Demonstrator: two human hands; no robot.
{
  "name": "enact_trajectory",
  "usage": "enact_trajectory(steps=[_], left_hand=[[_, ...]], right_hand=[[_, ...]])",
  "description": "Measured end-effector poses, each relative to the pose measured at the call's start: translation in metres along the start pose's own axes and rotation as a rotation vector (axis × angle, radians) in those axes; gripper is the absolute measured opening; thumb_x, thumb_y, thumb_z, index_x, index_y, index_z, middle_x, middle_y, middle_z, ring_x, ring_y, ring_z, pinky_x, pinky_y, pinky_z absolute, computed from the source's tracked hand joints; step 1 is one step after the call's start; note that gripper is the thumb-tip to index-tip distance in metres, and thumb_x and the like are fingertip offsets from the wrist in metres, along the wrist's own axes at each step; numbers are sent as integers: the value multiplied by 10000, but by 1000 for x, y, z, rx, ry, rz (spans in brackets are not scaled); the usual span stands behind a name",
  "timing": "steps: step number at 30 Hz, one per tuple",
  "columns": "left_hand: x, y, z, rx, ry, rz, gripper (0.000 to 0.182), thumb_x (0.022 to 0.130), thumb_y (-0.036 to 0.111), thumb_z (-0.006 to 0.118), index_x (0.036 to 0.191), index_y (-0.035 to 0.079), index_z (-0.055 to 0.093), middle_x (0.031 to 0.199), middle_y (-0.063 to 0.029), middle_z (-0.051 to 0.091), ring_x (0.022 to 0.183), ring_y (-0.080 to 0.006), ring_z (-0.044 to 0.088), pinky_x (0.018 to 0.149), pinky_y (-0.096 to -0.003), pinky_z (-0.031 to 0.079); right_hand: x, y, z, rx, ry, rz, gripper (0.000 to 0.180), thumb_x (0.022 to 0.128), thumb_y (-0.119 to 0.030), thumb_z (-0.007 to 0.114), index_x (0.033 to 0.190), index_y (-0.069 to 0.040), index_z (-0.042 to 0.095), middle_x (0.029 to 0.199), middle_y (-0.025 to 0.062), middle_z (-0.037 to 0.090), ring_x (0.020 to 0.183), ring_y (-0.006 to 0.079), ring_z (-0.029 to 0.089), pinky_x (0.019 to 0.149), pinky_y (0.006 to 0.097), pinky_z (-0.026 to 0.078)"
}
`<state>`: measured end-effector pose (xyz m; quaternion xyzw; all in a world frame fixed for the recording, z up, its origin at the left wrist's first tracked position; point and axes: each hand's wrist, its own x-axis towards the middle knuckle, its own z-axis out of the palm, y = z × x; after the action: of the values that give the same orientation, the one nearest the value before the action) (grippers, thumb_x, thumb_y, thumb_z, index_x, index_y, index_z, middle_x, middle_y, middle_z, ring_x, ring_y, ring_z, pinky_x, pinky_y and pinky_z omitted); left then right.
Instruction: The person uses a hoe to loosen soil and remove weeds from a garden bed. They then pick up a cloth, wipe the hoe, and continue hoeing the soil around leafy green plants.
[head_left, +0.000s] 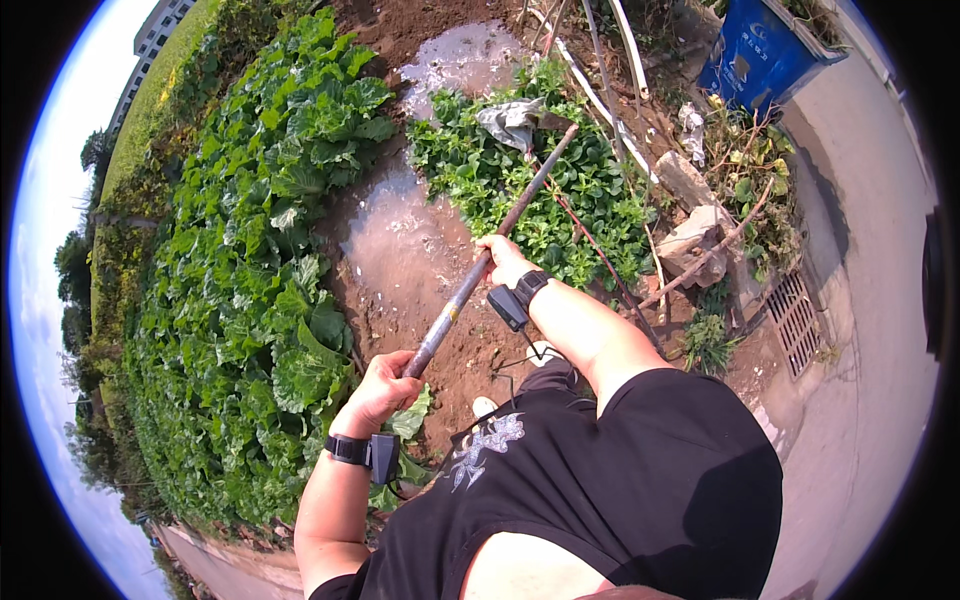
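A long-handled tool, its wooden handle (517, 212) slanting from lower left to upper right, is held in both hands. My left hand (382, 390) grips the butt end, and my right hand (504, 259) is closed around the middle of the shaft. At the far end a metal blade (556, 121), like a hoe's, is partly hidden beside a grey cloth (511, 121). That end is over a patch of low leafy greens (547, 225). Wet, puddled soil (405, 240) lies to the left of the shaft. Each wrist wears a black strap with a small device.
Rows of leafy cabbages (247, 300) fill the left side. At the right are broken stone blocks (694, 240), sticks, white pipes (600, 97) and a blue bin (765, 56). A drain grate (795, 324) borders the concrete path (877, 300). A red cord (581, 225) crosses the greens.
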<state>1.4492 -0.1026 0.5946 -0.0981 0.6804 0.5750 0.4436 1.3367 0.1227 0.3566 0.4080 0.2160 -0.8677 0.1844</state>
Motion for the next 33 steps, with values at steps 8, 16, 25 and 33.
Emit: enact_trajectory(steps=[8,16,25,33], left_hand=[[73,4,20,-311,-148,-16,350,743,-4,629,1082,-33,547,710,-26,544,481,-76,437,425,-212,349],[122,12,25,-436,-235,-35,296,769,-15,600,1059,-37,545,716,-42,548,512,-86,451,454,-219,362],[129,16,16,-317,-39,34,247,736,-15,612,978,-22,563,678,-38,552,475,-97,456,437,-225,360],[103,9,0,77,14,41,254,673,6,606,920,-9,549,677,-22,536,477,-89,475,419,-231,375]], right_hand=[[30,-49,-18,103,-239,-126,104,780,-139,539,753,-41,562,674,95,612,644,248,586,603,375,468],[49,-76,-8,-183,-11,-156,49,707,-69,561,684,-28,547,600,112,541,559,240,537,490,392,428],[73,-73,39,-224,-13,-133,47,754,-41,525,712,-24,537,609,117,544,565,252,544,520,419,439],[70,-44,32,-78,-176,-56,48,796,-53,574,777,-14,553,676,81,595,611,213,603,612,357,511]])
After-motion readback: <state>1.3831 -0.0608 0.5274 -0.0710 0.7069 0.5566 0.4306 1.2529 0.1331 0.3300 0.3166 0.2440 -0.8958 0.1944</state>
